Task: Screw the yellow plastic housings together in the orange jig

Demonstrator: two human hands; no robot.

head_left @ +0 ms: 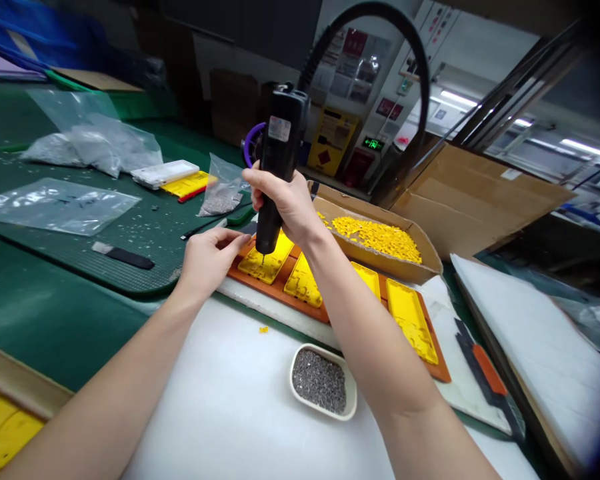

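Note:
My right hand (pixel 287 197) is wrapped round a black electric screwdriver (pixel 279 150), which points down with its bit over the leftmost yellow plastic case (pixel 267 261). Whether the bit touches the case I cannot tell. My left hand (pixel 211 253) is at the left end of the orange-brown fixture (pixel 300 303), thumb and fingertips pinched together; what they hold, if anything, is too small to name. Several yellow cases lie in a row in the fixture, another yellow case (pixel 413 323) at its right end. My right forearm covers part of the row.
An oval dish of small screws (pixel 319 381) stands on the white surface near a tiny yellow piece (pixel 263 329). Behind the fixture is a cardboard box (pixel 433 260) of small yellow parts. Plastic bags (pixel 100 143) lie on the green mat (pixel 70 257) at left. A thick cable (pixel 423 73) arches overhead.

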